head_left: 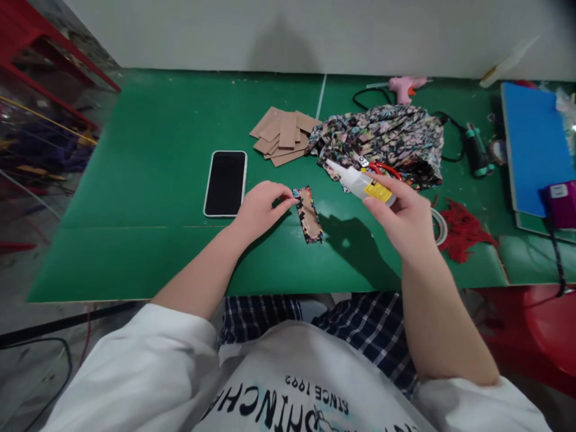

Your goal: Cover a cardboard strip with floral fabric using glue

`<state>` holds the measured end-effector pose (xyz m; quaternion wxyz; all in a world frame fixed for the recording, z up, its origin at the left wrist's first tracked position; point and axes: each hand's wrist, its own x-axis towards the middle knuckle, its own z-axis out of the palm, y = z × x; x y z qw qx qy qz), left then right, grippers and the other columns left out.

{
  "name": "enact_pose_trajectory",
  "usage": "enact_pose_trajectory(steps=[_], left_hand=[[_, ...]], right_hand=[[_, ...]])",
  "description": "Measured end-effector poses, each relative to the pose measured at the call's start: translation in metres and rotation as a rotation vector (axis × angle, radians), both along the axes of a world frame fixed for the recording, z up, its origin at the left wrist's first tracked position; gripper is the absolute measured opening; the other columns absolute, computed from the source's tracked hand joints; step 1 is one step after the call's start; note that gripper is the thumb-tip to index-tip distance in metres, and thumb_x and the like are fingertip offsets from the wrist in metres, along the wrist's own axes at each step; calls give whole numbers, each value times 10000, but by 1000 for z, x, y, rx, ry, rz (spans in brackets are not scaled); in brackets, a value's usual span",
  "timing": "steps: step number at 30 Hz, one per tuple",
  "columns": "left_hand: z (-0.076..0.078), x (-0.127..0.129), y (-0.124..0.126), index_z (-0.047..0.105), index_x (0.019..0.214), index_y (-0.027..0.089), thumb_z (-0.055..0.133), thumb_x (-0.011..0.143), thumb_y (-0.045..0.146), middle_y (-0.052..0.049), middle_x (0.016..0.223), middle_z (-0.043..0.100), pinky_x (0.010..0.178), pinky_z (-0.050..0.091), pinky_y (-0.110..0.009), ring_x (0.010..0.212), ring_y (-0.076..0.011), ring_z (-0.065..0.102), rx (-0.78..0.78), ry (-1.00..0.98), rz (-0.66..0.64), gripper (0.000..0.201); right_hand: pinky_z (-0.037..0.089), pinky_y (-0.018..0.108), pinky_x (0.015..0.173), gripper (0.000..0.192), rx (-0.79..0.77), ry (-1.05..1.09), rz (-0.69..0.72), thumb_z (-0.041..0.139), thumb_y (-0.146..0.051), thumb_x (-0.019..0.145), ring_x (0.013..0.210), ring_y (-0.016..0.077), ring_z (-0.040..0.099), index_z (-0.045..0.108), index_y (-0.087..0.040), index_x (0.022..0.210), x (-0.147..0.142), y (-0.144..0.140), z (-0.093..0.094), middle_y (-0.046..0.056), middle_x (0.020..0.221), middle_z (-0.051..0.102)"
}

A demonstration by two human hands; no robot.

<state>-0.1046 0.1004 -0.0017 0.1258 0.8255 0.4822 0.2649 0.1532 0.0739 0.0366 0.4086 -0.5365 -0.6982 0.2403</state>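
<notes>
A small cardboard strip (pixel 308 211) lies on the green table, with dark floral fabric showing along its edges. At its upper left corner, my left hand (pixel 264 207) has thumb and forefinger pinched on the fabric edge. My right hand (pixel 407 213) is wrapped round a white glue bottle (pixel 360 182) with a yellow label. The bottle is held above the table, tilted, its narrow nozzle pointing up and to the left. Behind it, red-handled pliers (pixel 380 168) rest against a crumpled floral cloth (pixel 382 135), partly hidden by the bottle.
A phone (pixel 225 183) lies left of my left hand. Cardboard pieces (pixel 285 135) are piled further back. A pink glue gun (pixel 405 89), a green-and-black tool (pixel 477 150), a tape roll (pixel 439 227), red threads (pixel 465 231) and a blue board (pixel 535 150) occupy the right side.
</notes>
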Motion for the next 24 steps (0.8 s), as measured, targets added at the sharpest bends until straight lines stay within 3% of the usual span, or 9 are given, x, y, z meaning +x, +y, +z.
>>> enact_pose_trajectory(steps=[5, 10, 13, 18, 21, 24], left_hand=[[-7, 0, 7, 629, 885, 167, 501, 866, 295, -42, 881, 663, 775, 444, -288, 867, -170, 585, 2, -27, -5, 182], [-13, 1, 7, 642, 910, 180, 495, 871, 300, -32, 916, 675, 832, 449, -314, 903, -169, 596, -1, -57, -40, 194], [-15, 2, 7, 643, 936, 189, 492, 876, 292, -30, 956, 675, 875, 436, -326, 962, -172, 586, 7, -56, -51, 193], [-12, 2, 6, 637, 917, 184, 515, 867, 285, -39, 937, 672, 867, 431, -325, 948, -172, 583, 5, -50, -137, 166], [-8, 1, 4, 633, 879, 169, 524, 863, 278, -47, 886, 661, 839, 430, -315, 892, -164, 578, 22, -37, -216, 155], [-7, 1, 3, 634, 877, 171, 515, 868, 283, -53, 898, 652, 833, 430, -321, 899, -169, 570, 32, -27, -208, 164]], right_hand=[[504, 351, 627, 443, -13, 193, 57, 539, -573, 749, 788, 193, 615, 590, -236, 1033, -17, 14, -1, 53, 991, 637], [367, 247, 397, 488, -98, 339, 43, 461, -677, 730, 443, 93, 447, 572, -204, 782, -36, 10, -24, -14, 590, 533], [347, 226, 405, 438, -74, 361, -32, 541, -636, 702, 452, 79, 403, 493, -202, 671, -48, 3, -32, -42, 541, 445], [320, 220, 418, 373, -112, 297, -100, 596, -557, 695, 462, 81, 375, 444, -217, 717, -56, -1, -31, -60, 553, 404], [339, 224, 451, 338, -58, 255, -130, 564, -532, 734, 488, 89, 402, 452, -213, 716, -56, -1, -31, -52, 563, 422], [356, 229, 476, 334, -63, 142, -113, 566, -535, 734, 502, 96, 435, 488, -210, 721, -58, -3, -33, -44, 566, 479]])
